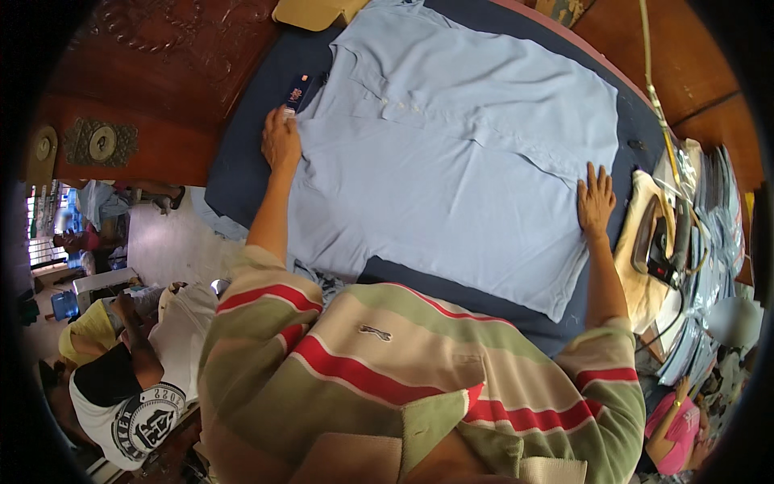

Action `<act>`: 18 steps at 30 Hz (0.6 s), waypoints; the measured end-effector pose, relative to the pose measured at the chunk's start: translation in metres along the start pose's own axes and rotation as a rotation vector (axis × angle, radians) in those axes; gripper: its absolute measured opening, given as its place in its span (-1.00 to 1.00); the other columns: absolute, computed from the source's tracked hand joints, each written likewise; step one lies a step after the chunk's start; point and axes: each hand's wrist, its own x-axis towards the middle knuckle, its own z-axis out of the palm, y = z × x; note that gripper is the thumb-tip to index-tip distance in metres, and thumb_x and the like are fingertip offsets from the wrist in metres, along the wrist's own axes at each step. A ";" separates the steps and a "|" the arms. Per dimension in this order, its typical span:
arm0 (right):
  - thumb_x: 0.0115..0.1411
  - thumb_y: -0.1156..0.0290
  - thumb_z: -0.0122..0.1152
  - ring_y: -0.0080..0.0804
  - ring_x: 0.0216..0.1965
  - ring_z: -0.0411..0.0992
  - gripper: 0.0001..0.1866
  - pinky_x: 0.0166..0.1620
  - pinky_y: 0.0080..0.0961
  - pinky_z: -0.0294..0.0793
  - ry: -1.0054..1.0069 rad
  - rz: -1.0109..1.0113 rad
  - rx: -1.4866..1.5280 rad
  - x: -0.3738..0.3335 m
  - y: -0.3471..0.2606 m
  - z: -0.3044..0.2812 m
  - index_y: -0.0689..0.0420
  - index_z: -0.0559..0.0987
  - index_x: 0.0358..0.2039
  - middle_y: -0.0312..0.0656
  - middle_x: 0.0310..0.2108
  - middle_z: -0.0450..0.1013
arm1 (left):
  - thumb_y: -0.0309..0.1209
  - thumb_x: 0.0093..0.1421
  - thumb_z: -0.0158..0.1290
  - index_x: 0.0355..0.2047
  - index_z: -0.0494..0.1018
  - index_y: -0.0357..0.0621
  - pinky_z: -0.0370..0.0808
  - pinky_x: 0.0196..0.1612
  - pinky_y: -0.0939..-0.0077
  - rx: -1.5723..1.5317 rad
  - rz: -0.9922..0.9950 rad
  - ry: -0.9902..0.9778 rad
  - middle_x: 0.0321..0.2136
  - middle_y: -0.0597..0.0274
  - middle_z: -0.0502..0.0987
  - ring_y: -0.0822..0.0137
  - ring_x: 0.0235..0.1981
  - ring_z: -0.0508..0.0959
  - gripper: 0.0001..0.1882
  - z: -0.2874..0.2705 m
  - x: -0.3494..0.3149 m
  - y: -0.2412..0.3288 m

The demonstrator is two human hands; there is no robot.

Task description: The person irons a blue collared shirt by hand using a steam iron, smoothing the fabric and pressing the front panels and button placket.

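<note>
Left hand [280, 139], right hand [596, 202], flat on shirt [451, 153] edges

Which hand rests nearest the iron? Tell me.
The right hand, flat on the light blue shirt's edge just beside the iron. The left hand presses the shirt's far side, near the collar.

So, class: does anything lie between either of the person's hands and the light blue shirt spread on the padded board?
Nothing visible does. The left hand rests flat on the light blue shirt near its collar, and the right hand lies flat on its opposite edge. The iron sits off to the right, apart from the shirt.
</note>
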 end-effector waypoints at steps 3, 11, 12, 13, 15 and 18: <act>0.24 -0.02 -0.26 -0.11 0.28 -0.09 -0.44 0.21 -0.03 -0.11 -0.030 0.021 0.009 -0.005 0.011 0.003 -0.25 0.10 0.25 -0.16 0.28 -0.04 | -0.09 0.11 -0.03 -0.03 0.35 0.01 0.28 0.01 0.11 0.098 -0.146 -0.143 -0.03 0.15 0.37 0.11 0.03 0.34 -0.55 -0.005 0.001 0.020; 0.24 -0.01 -0.26 -0.14 0.29 -0.12 -0.43 0.23 -0.05 -0.15 -0.047 0.014 0.018 -0.004 0.005 0.003 -0.24 0.06 0.26 -0.19 0.30 -0.08 | -0.06 0.07 0.00 -0.21 0.40 -0.04 0.41 -0.19 0.13 0.214 -0.148 -0.116 -0.24 0.12 0.51 0.06 -0.23 0.52 -0.62 -0.014 0.010 0.018; 0.24 0.00 -0.26 -0.14 0.29 -0.11 -0.43 0.23 -0.05 -0.14 -0.039 0.021 0.007 -0.003 0.006 0.002 -0.24 0.06 0.26 -0.19 0.29 -0.07 | -0.05 0.08 -0.01 -0.21 0.40 -0.04 0.41 -0.18 0.13 0.166 -0.175 -0.017 -0.22 0.12 0.51 0.06 -0.22 0.51 -0.61 -0.017 0.008 0.014; 0.24 0.00 -0.26 -0.14 0.29 -0.11 -0.44 0.23 -0.05 -0.14 -0.040 0.022 0.002 -0.004 0.004 0.000 -0.24 0.07 0.26 -0.19 0.29 -0.06 | 0.01 0.10 -0.04 -0.15 0.40 -0.05 0.39 -0.13 0.12 0.085 -0.241 -0.025 -0.17 0.11 0.49 0.09 -0.14 0.48 -0.54 -0.026 0.005 0.021; 0.24 0.00 -0.25 -0.13 0.29 -0.09 -0.44 0.22 -0.07 -0.13 -0.013 0.018 0.016 -0.007 0.004 0.002 -0.23 0.09 0.25 -0.18 0.29 -0.04 | 0.02 0.10 -0.04 -0.10 0.40 -0.07 0.38 -0.10 0.14 -0.018 -0.198 0.017 -0.14 0.11 0.47 0.10 -0.09 0.45 -0.50 -0.009 0.023 0.003; 0.23 0.00 -0.23 -0.13 0.28 -0.08 -0.44 0.22 -0.07 -0.11 -0.035 0.064 0.005 -0.015 0.010 0.002 -0.23 0.12 0.24 -0.18 0.28 -0.03 | 0.03 0.08 -0.02 -0.03 0.38 -0.13 0.35 -0.05 0.21 0.086 -0.116 -0.125 -0.10 0.03 0.44 0.09 -0.05 0.43 -0.42 0.011 0.069 0.012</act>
